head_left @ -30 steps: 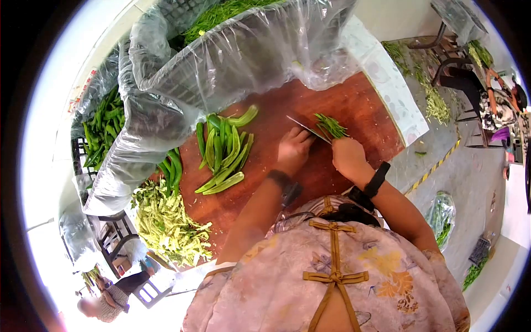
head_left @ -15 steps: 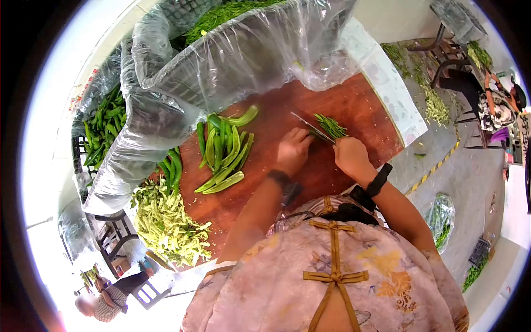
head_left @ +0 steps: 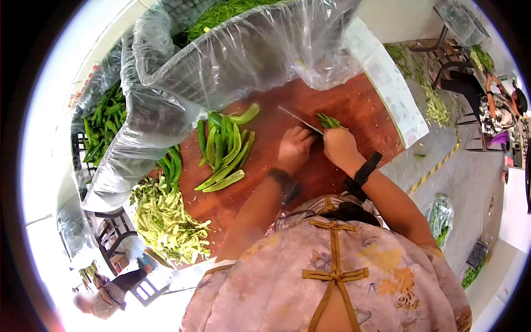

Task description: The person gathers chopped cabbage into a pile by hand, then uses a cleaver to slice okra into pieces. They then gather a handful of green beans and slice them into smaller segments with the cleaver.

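Observation:
My right hand is closed round the handle of a knife, its thin blade slanting to the upper left across the red-brown board. Just left of the blade, my left hand has its fingers curled down on a green pepper piece, mostly hidden under the fingers and blade. Beyond my right hand lie thin green pepper shreds, partly covered by that hand. Left of my left hand is a pile of split green peppers, pale insides showing on some.
Plastic-lined crates stand along the board's far side, one with green shreds, another with whole green peppers. Pale pepper trimmings are heaped at the board's left. Other people sit at far right and lower left.
My right hand has shifted slightly left and up with the knife, now covering more of the shreds. The blade tip has moved left. My left hand stays almost in place.

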